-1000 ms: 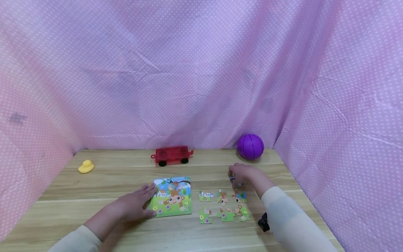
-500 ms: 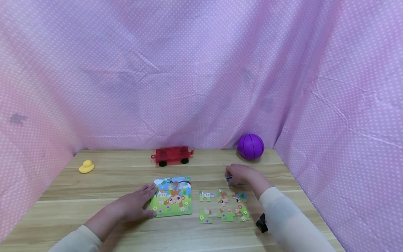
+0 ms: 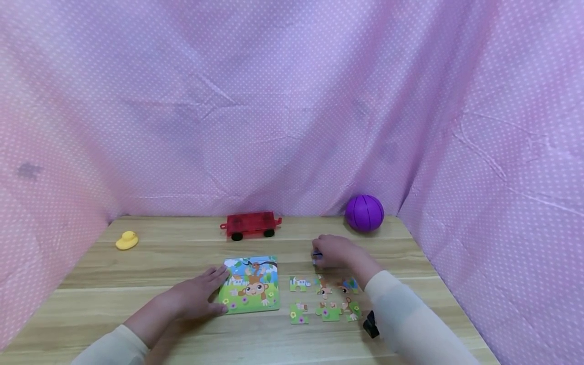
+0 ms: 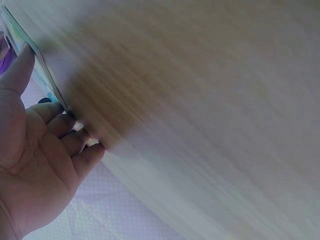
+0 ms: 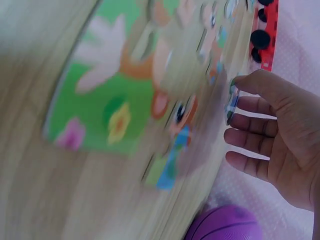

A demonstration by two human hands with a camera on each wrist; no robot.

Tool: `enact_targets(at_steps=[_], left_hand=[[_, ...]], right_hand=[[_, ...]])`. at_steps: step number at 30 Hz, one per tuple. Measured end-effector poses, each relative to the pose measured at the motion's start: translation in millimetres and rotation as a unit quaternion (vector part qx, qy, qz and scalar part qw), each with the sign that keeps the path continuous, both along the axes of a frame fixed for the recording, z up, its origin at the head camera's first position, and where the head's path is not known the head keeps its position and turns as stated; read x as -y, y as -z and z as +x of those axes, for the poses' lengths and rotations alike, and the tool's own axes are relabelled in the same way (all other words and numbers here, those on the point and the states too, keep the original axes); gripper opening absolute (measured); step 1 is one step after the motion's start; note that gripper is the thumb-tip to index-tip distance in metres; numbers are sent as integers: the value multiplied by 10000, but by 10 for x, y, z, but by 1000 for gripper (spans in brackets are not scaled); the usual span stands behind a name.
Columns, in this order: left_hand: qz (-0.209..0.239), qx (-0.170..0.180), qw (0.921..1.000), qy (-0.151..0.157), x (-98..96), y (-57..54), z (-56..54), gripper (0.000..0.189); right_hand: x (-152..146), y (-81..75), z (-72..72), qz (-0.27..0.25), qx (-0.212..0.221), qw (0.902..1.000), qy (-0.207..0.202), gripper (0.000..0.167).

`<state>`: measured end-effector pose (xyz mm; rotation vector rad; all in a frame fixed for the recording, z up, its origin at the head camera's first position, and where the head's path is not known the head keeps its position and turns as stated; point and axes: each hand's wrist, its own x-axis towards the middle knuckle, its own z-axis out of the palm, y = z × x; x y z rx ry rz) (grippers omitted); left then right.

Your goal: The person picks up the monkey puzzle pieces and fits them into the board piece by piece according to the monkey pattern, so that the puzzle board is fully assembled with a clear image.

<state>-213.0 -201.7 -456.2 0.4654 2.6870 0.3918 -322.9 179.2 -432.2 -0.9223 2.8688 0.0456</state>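
And the right hand (image 3: pixel 336 251) pinches a small, flat jigsaw piece (image 5: pixel 232 105) printed in blue, thumb against fingertip, just beyond two rows of loose green-and-brown monkey-picture pieces (image 3: pixel 330 314)! The left hand (image 3: pixel 199 295), fingers loosely extended, touches the left edge of the square, colourful monkey board (image 3: pixel 251 284). Farther back on the pale wooden table (image 3: pixel 182 261): a red toy wagon (image 3: pixel 251 223), a purple ball (image 3: pixel 364 213).

A person's left hand (image 3: pixel 196 296) lies with fingers relaxed and thumb set apart, while the right hand (image 3: pixel 335 252), extended farther forward, pinches with thumb and fingertips, its outer two fingers free. Pale sleeves (image 3: pixel 410 314) end behind each hand.
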Motion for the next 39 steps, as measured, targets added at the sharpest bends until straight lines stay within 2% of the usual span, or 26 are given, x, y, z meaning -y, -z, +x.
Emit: enact_targets(at_steps=[6,15,19,28,39], left_hand=[[47,13,10000,32,-9,-40,15,93],[21,-45,9999,106,1,-17,3,94],[15,-34,10000,59,2,-15,5,93],[46,75,10000,-30,-7,-30,7,92],[101,23,9999,-11,9,-20,8,92]], right_hand=[[298,-47,11,-115,-122,9993,-349,20],[789,-87,73,-91,-169,9975,-676,25],[965,-59,97,4,-246,9961,-847,27],[1241,32,138,239,-164,9966,-766,32],[1399,162,57,467,6,9974,-553,31]])
